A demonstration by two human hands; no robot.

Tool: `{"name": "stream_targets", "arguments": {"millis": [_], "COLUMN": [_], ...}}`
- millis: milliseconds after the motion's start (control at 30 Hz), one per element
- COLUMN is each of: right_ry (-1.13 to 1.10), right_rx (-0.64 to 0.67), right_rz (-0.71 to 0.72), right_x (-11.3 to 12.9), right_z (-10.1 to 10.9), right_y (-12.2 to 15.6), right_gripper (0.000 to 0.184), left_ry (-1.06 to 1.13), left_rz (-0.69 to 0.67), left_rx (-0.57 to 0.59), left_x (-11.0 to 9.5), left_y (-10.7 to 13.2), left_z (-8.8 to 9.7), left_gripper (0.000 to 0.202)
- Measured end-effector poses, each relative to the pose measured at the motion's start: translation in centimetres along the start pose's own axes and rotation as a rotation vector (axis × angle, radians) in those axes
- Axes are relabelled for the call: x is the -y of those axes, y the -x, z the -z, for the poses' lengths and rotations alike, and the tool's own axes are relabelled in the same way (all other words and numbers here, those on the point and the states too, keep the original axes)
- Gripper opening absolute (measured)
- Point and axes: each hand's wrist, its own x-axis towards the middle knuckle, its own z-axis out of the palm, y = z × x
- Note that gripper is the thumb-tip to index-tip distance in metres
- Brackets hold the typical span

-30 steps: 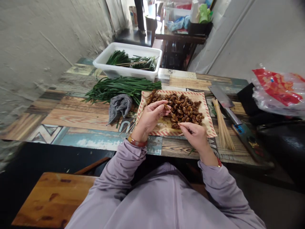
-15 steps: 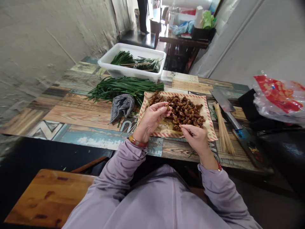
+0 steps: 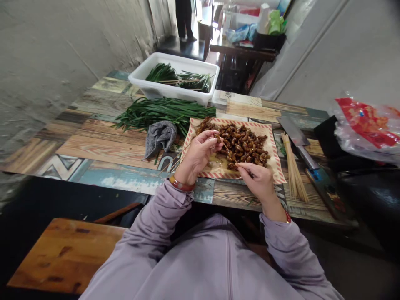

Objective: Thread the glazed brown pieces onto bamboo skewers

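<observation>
Over the near left part of a striped paper-lined sheet (image 3: 276,166), my left hand (image 3: 200,153) is closed, thumb and fingertips pinching a small glossy brown food piece (image 3: 217,136). A thin bamboo skewer (image 3: 226,146) slants from it toward my right hand (image 3: 258,180), whose thumb and forefinger pinch its near end at the front edge of the pile. The pile of brown glazed pieces (image 3: 245,143) covers much of the sheet. At the sheet's left, partly behind my left hand, lie more brown pieces (image 3: 204,124), seemingly threaded on skewers.
Green chives (image 3: 165,111) and a grey cloth (image 3: 161,137) lie left of the sheet. Behind stands a white tub (image 3: 175,91) holding chive bundles. To the right are loose bamboo skewers (image 3: 293,171), a cleaver (image 3: 296,137) and plastic bags (image 3: 368,125). A person's legs (image 3: 184,21) show beyond.
The view has shifted slightly. My left hand has turned a little and dropped slightly around the piece on the skewer; my right hand keeps its pinch in nearly the same place.
</observation>
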Motion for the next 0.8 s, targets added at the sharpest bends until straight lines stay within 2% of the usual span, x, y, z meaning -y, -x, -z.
{"name": "stream_targets", "arguments": {"millis": [133,233,400,567,700,800], "right_ry": [-0.009,0.011,0.007,0.017,0.049,0.055], "right_rx": [-0.016,-0.083,-0.231,-0.284,-0.302,-0.311], "right_rz": [0.002,-0.038,-0.116,-0.107,-0.084,-0.072], "right_x": [-0.1,-0.2,-0.4,-0.3,-0.1,-0.2], "right_z": [0.0,0.0,0.2,0.4,0.7,0.7], "right_y": [0.0,0.0,-0.1,-0.4,-0.6,-0.6], "right_gripper": [0.018,0.018,0.017,0.016,0.016,0.016], "left_ry": [-0.016,-0.083,-0.439,-0.909,-1.352,-1.492], "left_rz": [-0.004,-0.037,-0.198,-0.264,-0.442,-0.547], "left_rx": [-0.015,-0.048,-0.089,0.070,0.202,0.252], "left_x": [0.0,-0.1,0.1,0.3,0.8,1.2], "left_y": [-0.1,-0.1,-0.1,0.2,0.2,0.0], "left_z": [0.0,0.0,-0.3,-0.5,-0.5,-0.3], "left_gripper": [0.032,0.031,0.021,0.012,0.014,0.022]}}
